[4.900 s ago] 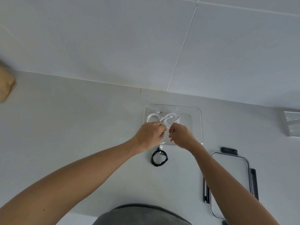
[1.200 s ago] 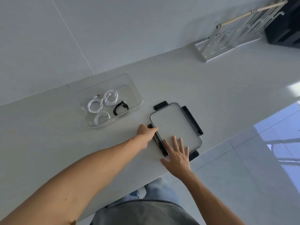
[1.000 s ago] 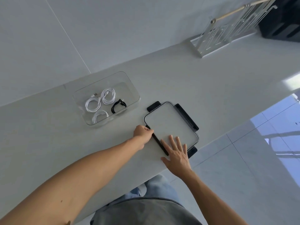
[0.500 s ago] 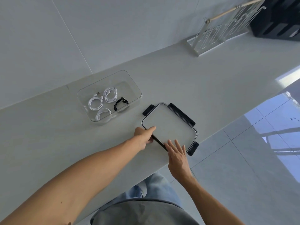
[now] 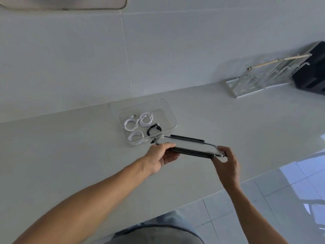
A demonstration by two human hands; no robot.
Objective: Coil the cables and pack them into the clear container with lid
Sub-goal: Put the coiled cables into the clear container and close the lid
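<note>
Near the middle of the frame the lid (image 5: 189,147) is held clear of the worktop (image 5: 70,155), roughly level, just below and to the right of the clear container (image 5: 169,111). It seems kept flat and close so it can be carried across and set straight down over the opening. The left hand (image 5: 161,155) has its grip clamped on the lid's left end, thumb on top and fingers curled beneath. The right hand (image 5: 227,162) pinches the right end, wrist bent and fingertips at the rim. Both forearms reach up from the bottom of the frame. Inside the container lie three white cable coils (image 5: 131,124) and one black coil (image 5: 153,129), so the packing looks done and only the closing remains.
</note>
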